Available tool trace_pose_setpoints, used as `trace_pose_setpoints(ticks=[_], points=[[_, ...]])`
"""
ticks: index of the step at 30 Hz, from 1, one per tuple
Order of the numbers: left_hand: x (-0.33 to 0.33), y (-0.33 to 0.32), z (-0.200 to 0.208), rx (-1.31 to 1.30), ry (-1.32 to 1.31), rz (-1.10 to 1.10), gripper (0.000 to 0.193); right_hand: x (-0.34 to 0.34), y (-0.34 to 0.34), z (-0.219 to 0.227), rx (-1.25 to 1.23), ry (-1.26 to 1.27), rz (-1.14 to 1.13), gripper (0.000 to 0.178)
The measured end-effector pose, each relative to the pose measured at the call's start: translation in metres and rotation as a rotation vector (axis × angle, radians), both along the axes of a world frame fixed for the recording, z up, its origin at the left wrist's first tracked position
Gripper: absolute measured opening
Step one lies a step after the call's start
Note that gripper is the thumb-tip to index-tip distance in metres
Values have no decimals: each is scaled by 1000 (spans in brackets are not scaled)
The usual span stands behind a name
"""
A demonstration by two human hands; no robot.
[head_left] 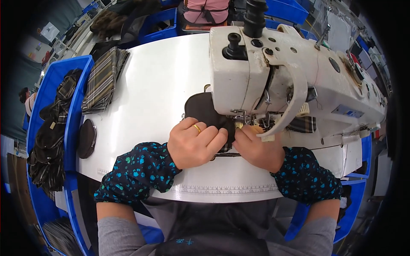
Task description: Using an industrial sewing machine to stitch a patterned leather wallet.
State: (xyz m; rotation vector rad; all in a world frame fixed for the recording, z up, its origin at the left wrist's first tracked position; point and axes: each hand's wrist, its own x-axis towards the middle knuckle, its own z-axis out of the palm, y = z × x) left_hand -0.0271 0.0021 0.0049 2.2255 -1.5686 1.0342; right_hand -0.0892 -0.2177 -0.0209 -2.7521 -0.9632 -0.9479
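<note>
Dark grey cloth, softly creased, makes the apron (pixel 205 219) that meets the near edge of the bench (pixel 166 72), where a printed scale (pixel 228 191) runs along smooth white. Baggy oversleeves (pixel 145 170), navy splashed with turquoise, bunch at the wrists. Past that edge, toward the middle of the bench, lies the cloth (pixel 200 106), a dark, matt, round-cornered piece partly under the head of the machine (pixel 277 64). The left hand (pixel 196 143), wearing a thin gold ring (pixel 197 128), is closed on its near part; the right hand (pixel 258 147) pinches it close beside the foot (pixel 242 119). I can't make out the needle from here.

To my eye, the right fingertips are the worry: so near the foot, a slip could put them under it. Uneven pull between the hands could pucker the cloth or skew a seam, and slack layers might creep apart.

By the bench's left edge rests a flat, dark oval (pixel 87 138); farther up, toward the far left corner, sits a folded plaid stack (pixel 102 81). Outside that edge, a hard blue bin (pixel 80 96) holds crumpled pieces (pixel 51 134). Beyond the far edge, someone in pink (pixel 207 12) shows.
</note>
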Motion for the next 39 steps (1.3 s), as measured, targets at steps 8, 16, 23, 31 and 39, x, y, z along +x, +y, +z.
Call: trace_pose_setpoints(ticks=[8, 16, 23, 31, 39], points=[[5, -3, -1, 6, 236, -6, 32, -3, 4, -8, -163, -38, 5, 9], [4, 11, 36, 6, 537, -85, 40, 4, -2, 13, -48, 8, 96, 13], [13, 3, 21, 20, 909, -177, 28, 1, 0, -15, 33, -76, 11, 11], [22, 11, 12, 110, 870, -143, 18, -19, 14, -1, 159, 250, 62, 24], [3, -4, 15, 188, 619, -161, 22, -35, 17, 5, 85, 323, 65, 17]])
